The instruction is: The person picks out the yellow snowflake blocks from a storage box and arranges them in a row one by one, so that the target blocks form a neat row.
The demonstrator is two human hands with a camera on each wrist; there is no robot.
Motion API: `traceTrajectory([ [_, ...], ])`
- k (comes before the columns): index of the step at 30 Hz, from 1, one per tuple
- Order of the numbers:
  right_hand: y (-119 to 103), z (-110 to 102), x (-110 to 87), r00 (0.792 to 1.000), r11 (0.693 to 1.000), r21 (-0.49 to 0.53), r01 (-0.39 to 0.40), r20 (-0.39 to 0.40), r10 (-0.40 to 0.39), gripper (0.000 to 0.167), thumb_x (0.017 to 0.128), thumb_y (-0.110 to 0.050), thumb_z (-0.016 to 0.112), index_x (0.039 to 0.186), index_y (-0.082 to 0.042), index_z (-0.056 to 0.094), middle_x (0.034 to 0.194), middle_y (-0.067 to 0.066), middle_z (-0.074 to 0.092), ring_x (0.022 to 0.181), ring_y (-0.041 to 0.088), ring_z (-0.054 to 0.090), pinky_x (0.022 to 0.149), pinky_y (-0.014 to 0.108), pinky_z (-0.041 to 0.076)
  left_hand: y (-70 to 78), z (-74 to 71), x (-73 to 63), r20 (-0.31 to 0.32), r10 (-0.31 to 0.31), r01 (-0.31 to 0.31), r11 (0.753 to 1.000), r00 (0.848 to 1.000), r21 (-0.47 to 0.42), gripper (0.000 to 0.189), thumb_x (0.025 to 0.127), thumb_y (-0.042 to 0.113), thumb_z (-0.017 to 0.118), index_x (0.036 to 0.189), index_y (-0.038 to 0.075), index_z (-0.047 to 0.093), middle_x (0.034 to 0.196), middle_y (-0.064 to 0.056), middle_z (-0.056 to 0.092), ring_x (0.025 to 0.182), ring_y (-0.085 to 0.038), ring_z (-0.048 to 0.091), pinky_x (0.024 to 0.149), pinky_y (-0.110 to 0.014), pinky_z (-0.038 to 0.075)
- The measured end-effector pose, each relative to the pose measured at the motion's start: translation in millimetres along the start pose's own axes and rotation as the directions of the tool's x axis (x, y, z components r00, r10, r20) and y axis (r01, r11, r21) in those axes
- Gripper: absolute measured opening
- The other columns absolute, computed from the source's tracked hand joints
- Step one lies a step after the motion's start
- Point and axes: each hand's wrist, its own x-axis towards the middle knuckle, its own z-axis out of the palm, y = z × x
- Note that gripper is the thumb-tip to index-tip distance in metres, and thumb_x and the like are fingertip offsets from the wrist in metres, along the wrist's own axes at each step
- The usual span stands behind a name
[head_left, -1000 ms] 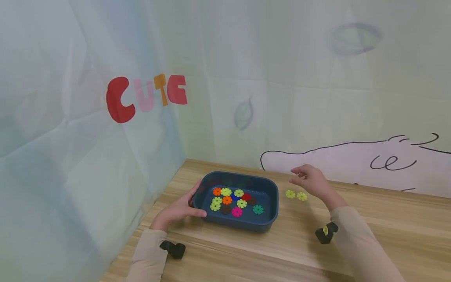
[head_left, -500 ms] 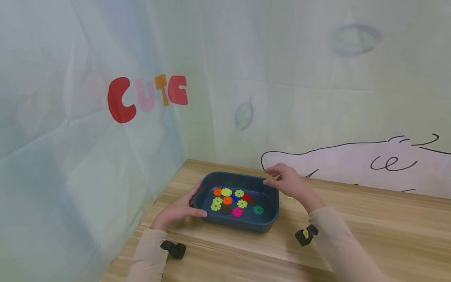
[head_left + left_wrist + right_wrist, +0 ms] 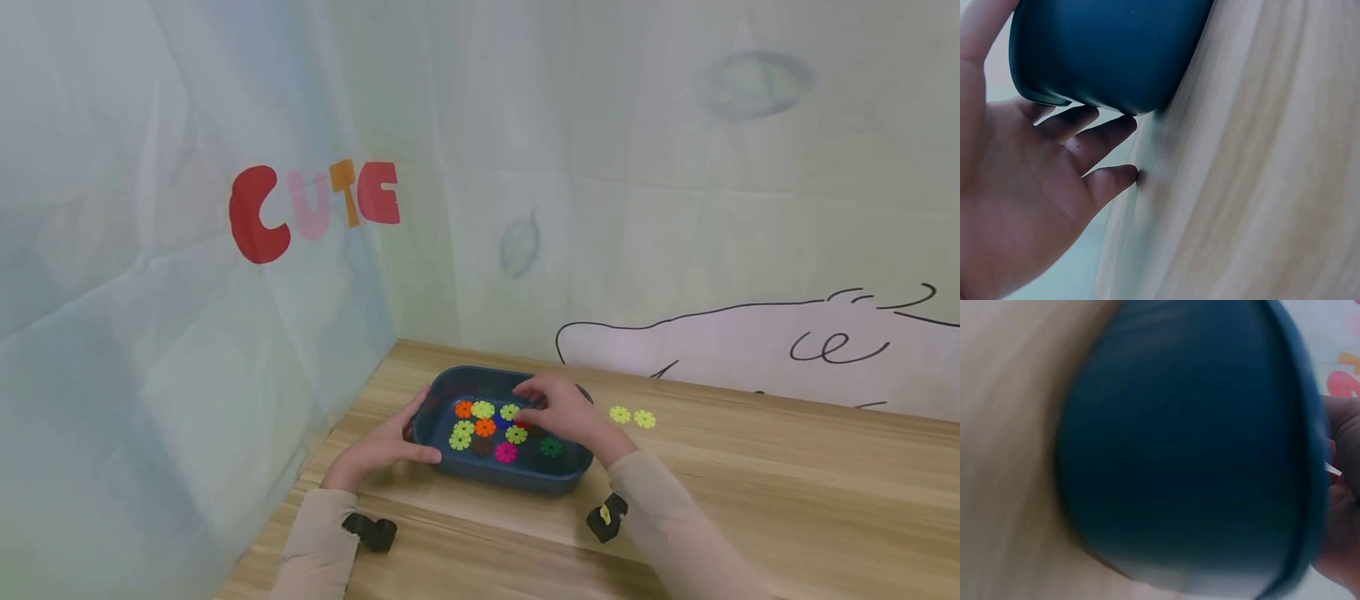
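Observation:
A dark blue plastic tray (image 3: 487, 478) sits on the table, with several notched, flower-shaped plastic discs lying in it: yellow, orange, brown, blue, red, green and a pink disc (image 3: 506, 452). My left hand (image 3: 381, 446) grips its left end, thumb along the near side and fingers against the outer wall; in the left wrist view this hand (image 3: 1035, 175) touches the wall. Over the tray's right half hovers my right hand (image 3: 561, 410), fingers loosely bent and nothing visible between them. It hides part of the red disc. The tray wall (image 3: 1191, 444) fills most of the right wrist view, blurred.
Two yellow discs (image 3: 632, 417) lie side by side on the wooden table (image 3: 787, 483), right of the tray. A printed cloth wall (image 3: 645, 167) rises behind the table, and another closes off the left side. A black camera mount is on each wrist.
From above the two yellow discs, my right hand has moved left, across the tray's rim to over the discs inside. My left hand and the tray have stayed in place.

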Motion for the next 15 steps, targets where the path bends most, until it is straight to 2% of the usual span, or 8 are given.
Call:
traceTrajectory([
  [7, 5, 21, 4.4, 0.999, 1.000, 0.031, -0.003, 0.054, 0.001, 0.035, 0.085, -0.013, 0.074, 0.116, -0.001, 0.066, 0.108, 0.013, 0.066, 0.090, 0.019, 0.060, 0.079, 0.034, 0.053, 0.1, 0.4, 0.0, -0.018, -0.017, 0.017, 0.999, 1.000, 0.029, 0.112, 0.077, 0.023, 0.081, 0.157, 0.021, 0.003, 0.162, -0.015, 0.005, 0.143, -0.037, 0.016, 0.114, -0.060, 0.012],
  [15, 14, 32, 7.5, 0.995, 0.999, 0.027, -0.021, 0.103, 0.018, 0.031, 0.085, -0.008, 0.071, 0.114, 0.000, 0.067, 0.106, 0.013, 0.068, 0.094, 0.023, 0.061, 0.085, 0.040, 0.053, -1.4, 1.9, 1.0, -0.025, -0.028, 0.028, 1.000, 0.999, 0.013, 0.111, 0.077, 0.023, 0.081, 0.157, 0.024, 0.005, 0.162, -0.013, 0.008, 0.141, -0.036, 0.023, 0.114, -0.059, 0.014],
])
